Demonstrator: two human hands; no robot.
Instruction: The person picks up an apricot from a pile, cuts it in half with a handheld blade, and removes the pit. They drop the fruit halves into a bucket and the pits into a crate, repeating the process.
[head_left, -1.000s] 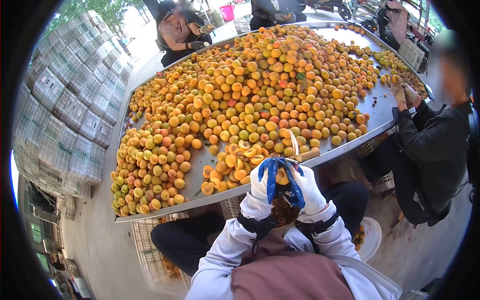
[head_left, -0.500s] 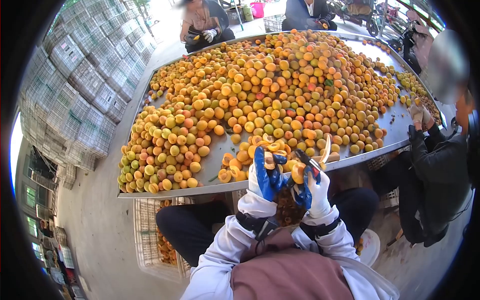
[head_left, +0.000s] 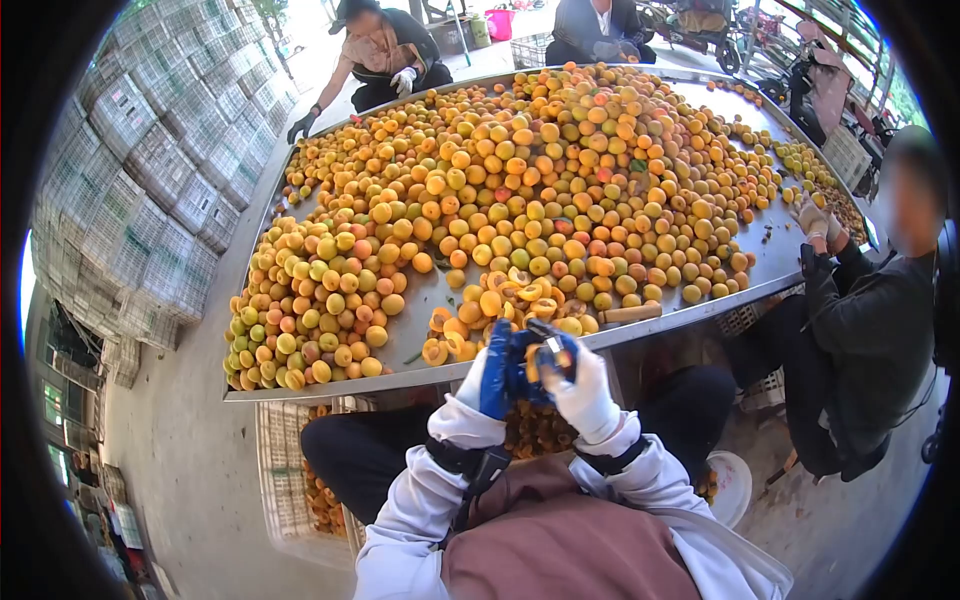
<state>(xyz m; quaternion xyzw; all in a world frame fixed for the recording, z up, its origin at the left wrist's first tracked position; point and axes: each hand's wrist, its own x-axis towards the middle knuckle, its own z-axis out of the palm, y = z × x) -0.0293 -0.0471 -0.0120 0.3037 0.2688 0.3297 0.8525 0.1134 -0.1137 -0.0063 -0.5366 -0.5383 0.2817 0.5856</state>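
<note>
My left hand, in a white glove with a blue-coated palm, is curled closed beside the right. What its fingers hold is hidden. My right hand, gloved alike, grips a pliers-like tool, smeared by motion. An orange apricot shows between the hands, partly covered by fingers and tool. Both hands are in front of the table's near edge, above my lap. Just beyond them, cut apricot halves lie piled on the metal table.
Whole apricots cover much of the table. A wooden stick or handle lies by the near rim. A crate with apricot pieces stands below left. One person works at right, two at the far side. Stacked crates rise at left.
My hands have come down toward me and closer together, with the tool still in the right. The person at far left now reaches an arm to the table's corner. The view has shifted slightly.
</note>
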